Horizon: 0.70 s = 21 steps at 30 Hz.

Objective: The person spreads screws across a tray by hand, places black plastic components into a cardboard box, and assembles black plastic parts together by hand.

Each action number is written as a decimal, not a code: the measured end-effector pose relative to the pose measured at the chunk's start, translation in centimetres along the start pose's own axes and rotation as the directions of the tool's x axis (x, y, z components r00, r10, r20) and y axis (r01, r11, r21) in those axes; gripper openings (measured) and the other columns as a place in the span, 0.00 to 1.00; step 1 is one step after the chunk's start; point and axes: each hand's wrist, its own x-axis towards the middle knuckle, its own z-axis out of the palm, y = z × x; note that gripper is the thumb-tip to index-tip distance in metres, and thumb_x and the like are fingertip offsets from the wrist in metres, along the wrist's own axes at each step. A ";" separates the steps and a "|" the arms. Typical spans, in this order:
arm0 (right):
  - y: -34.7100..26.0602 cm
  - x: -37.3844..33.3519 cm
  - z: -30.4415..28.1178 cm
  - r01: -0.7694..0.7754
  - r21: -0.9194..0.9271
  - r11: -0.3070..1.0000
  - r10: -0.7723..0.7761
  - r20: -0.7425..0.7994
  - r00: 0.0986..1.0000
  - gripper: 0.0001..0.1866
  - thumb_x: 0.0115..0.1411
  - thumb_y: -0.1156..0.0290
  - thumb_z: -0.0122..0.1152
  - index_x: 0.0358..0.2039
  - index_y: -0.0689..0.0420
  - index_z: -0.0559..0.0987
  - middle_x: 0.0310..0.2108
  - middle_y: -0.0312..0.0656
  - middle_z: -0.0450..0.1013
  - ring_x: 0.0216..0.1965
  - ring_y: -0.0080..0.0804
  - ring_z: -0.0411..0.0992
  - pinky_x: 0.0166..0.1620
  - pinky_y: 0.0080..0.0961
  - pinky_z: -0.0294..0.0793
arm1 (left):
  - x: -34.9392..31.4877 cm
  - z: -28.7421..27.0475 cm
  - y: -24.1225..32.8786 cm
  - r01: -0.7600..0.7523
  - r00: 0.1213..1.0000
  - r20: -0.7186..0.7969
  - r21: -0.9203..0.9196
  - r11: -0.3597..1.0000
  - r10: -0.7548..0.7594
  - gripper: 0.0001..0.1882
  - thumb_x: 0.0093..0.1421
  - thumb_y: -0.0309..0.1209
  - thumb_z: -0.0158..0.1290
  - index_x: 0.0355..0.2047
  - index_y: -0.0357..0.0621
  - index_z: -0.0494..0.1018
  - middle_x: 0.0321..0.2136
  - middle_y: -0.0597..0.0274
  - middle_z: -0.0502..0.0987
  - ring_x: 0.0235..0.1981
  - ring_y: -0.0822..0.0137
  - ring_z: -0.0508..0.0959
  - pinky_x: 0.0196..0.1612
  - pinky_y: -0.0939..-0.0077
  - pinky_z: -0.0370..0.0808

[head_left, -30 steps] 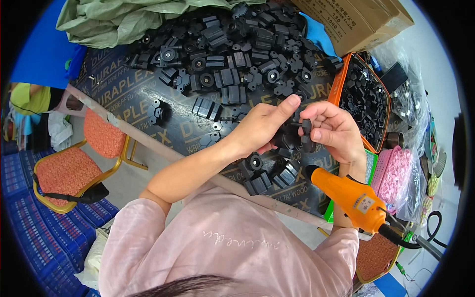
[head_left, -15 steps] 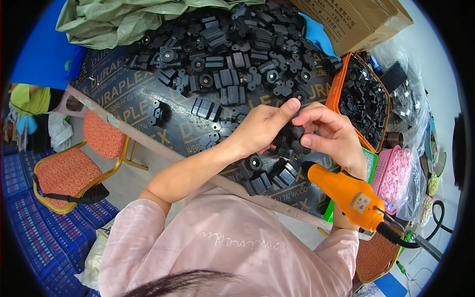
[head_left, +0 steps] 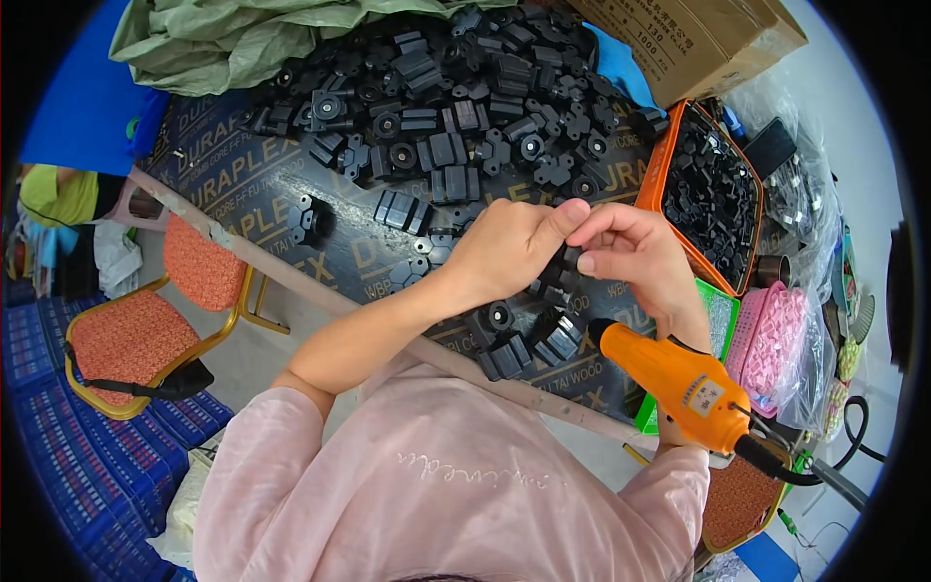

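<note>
Just above the near part of the table, my left hand is wrapped round a black plastic part, its thumb stretched toward my right hand. My right hand curls in from the other side, thumb and fingertips closed at the upper end of that part. Fingers hide much of the part. Below my hands lie several similar black pieces, among them a ribbed block and a round-ended piece. An orange corded power tool with a black nose hangs over my right forearm.
A large heap of black parts covers the table's far side. At right stand an orange bin of small black pieces, a green tray, and a pink basket. A cardboard box stands behind; a chair is at left.
My right hand has shifted slightly up and left, its fingertips closer to my left thumb. The part between my hands is now more covered. The orange tool has moved slightly.
</note>
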 end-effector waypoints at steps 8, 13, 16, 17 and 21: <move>1.1 -0.3 0.3 0.193 -0.038 0.980 -0.196 -0.122 0.973 0.22 0.48 0.82 0.57 0.45 0.57 0.66 0.46 0.38 0.63 0.47 0.24 0.63 0.46 0.25 0.65 | 0.0 0.0 -0.4 0.273 0.946 0.309 -0.587 0.762 -0.101 0.27 0.57 0.49 0.48 0.44 0.35 0.64 0.25 0.60 0.71 0.15 0.78 0.68 0.14 0.85 0.64; 1.7 -0.3 -0.6 0.247 -0.083 0.966 -0.252 -0.057 0.966 0.23 0.50 0.83 0.56 0.47 0.57 0.65 0.52 0.42 0.60 0.52 0.29 0.61 0.50 0.25 0.65 | 0.3 0.1 -1.0 0.154 0.971 0.239 -0.665 0.731 0.013 0.26 0.51 0.30 0.58 0.47 0.37 0.60 0.33 0.60 0.70 0.26 0.76 0.71 0.26 0.83 0.70; 2.1 -0.2 -0.3 0.202 0.056 0.978 -0.199 -0.053 0.979 0.26 0.48 0.84 0.58 0.49 0.58 0.64 0.50 0.42 0.62 0.52 0.30 0.62 0.52 0.25 0.64 | 0.5 0.2 -0.9 0.117 0.984 0.179 -0.727 0.677 0.023 0.24 0.51 0.28 0.57 0.46 0.36 0.61 0.34 0.61 0.71 0.28 0.76 0.72 0.31 0.83 0.71; 2.2 -0.1 -0.1 0.250 0.013 0.968 -0.248 -0.067 0.966 0.27 0.48 0.84 0.59 0.49 0.59 0.64 0.49 0.42 0.63 0.51 0.29 0.62 0.52 0.25 0.64 | 0.6 0.2 -0.9 0.119 0.983 0.183 -0.727 0.676 0.023 0.24 0.51 0.28 0.57 0.46 0.36 0.61 0.34 0.61 0.71 0.28 0.76 0.72 0.31 0.83 0.71; 2.7 -0.1 0.0 0.358 -0.086 0.930 -0.364 -0.067 0.929 0.29 0.45 0.87 0.59 0.49 0.62 0.64 0.49 0.43 0.63 0.51 0.29 0.63 0.53 0.24 0.63 | 0.7 0.1 -0.9 -0.052 0.989 0.084 -0.571 0.819 0.122 0.21 0.51 0.27 0.56 0.44 0.35 0.64 0.34 0.62 0.72 0.32 0.78 0.72 0.35 0.83 0.71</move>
